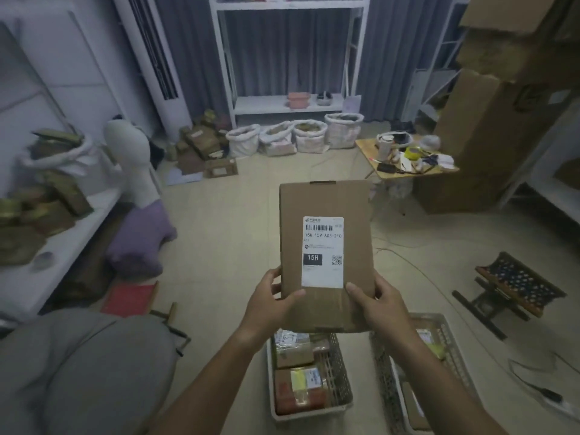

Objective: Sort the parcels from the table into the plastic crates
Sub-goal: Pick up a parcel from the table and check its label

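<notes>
A flat brown cardboard parcel [326, 208] with a white label reading "15H" is held upright in front of me, label facing me. My left hand [270, 299] grips its lower left edge and my right hand [375, 301] grips its lower right edge, thumbs on the front. Below the parcel on the floor stand two white plastic crates: the left crate [340, 375] holds several wrapped parcels, and the right crate [452, 346] holds a few parcels, partly hidden by my right forearm. A white table [62, 246] at the left carries more brown parcels [47, 208].
A grey-clad knee [81, 372] fills the lower left. A purple cushion [138, 240] and a red folding stool [131, 298] lie near the table. A patterned stool [514, 284], loose cables, a small wooden table [370, 149], stacked cardboard boxes [489, 130] and sacks [295, 136] are around.
</notes>
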